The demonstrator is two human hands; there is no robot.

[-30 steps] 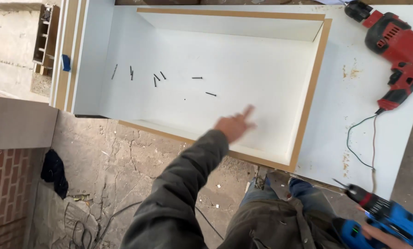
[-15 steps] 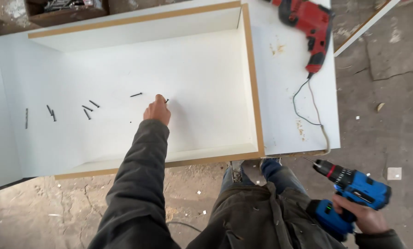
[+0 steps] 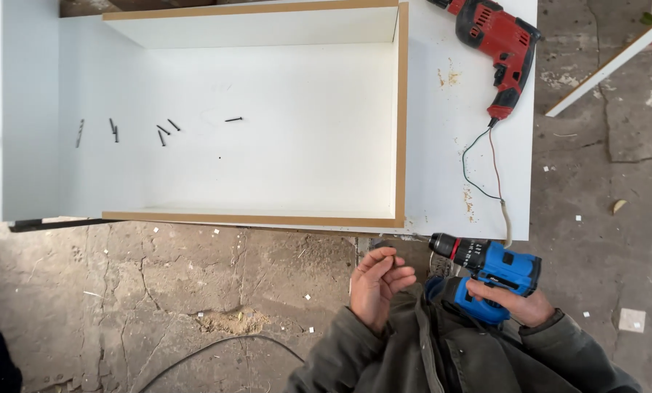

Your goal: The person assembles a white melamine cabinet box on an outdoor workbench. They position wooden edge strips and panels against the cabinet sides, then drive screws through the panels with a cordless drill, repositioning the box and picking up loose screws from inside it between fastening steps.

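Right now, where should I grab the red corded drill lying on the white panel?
Take the red corded drill by its handle, the narrower section running down toward the cord end. It lies flat on the white panel, so come from above, fingers spanning the handle's sides, clear of the cord.

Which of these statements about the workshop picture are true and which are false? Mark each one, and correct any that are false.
1. The right hand grips a blue drill. True.
2. The red drill lies on the concrete floor. False: it lies on the white panel.
3. Several dark screws lie inside the white cabinet. True.
4. The left hand rests inside the cabinet. False: it is raised near the person's chest, beside the blue drill.
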